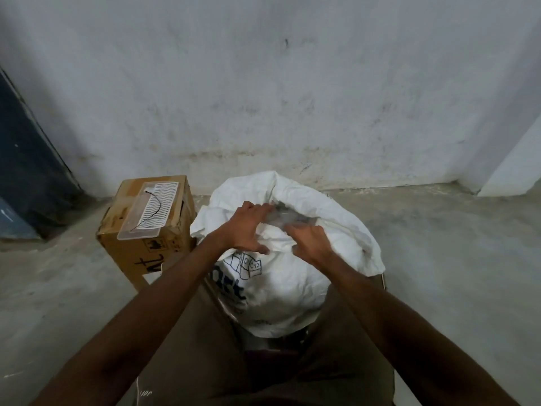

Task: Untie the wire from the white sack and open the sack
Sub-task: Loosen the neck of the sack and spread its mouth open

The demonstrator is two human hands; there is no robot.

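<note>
- We are seeing the thin black wire lying on the cardboard box, off the crumpled white woven sack between our knees.
- We are parting its mouth: left hand and right hand are pinching the rim fabric; widening is left.

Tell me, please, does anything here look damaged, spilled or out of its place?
Nothing is spilled. The black wire lies loose on a clear plastic tray on the brown cardboard box, away from the white woven sack. The box has dented, crumpled edges. The left hand and right hand are at the sack's mouth.
</note>
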